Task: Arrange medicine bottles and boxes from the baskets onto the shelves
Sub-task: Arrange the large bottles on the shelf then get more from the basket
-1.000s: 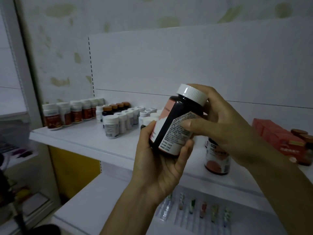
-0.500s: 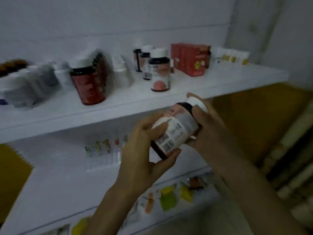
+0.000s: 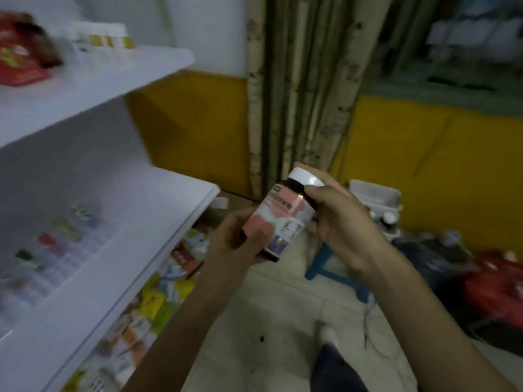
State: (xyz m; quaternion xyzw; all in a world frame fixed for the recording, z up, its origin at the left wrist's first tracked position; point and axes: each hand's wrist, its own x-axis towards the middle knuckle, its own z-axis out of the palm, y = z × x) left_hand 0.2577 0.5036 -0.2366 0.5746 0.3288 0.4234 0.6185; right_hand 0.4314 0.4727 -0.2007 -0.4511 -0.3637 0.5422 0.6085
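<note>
Both hands on one item. The dark glass medicine bottle with a pink-and-white label and white screw cap [image 3: 278,219] is held in the air in front of me, tilted with its cap up and to the right. It is off the shelving, out past the corner of the middle shelf and above the tiled floor.

Left hand [image 3: 235,246]: fingers curled round the bottle's lower half, thumb lying across the pink part of the label.

Right hand [image 3: 343,226]: fingers wrapped round the neck and shoulder just under the cap, forefinger across the front. Grip closed on the bottle.

Surroundings, blurred:
- White upper shelf [image 3: 119,75], left: a red box [image 3: 19,63] and a row of small white bottles with yellow bands [image 3: 103,38].
- White middle shelf [image 3: 135,250]: clear trays of small coloured items [image 3: 56,244]; I cannot tell what they are.
- Below it: a heap of yellow, orange and white packets [image 3: 158,298].
- Beyond my right hand: a white plastic basket [image 3: 376,196] on a blue stool [image 3: 334,267].
</note>
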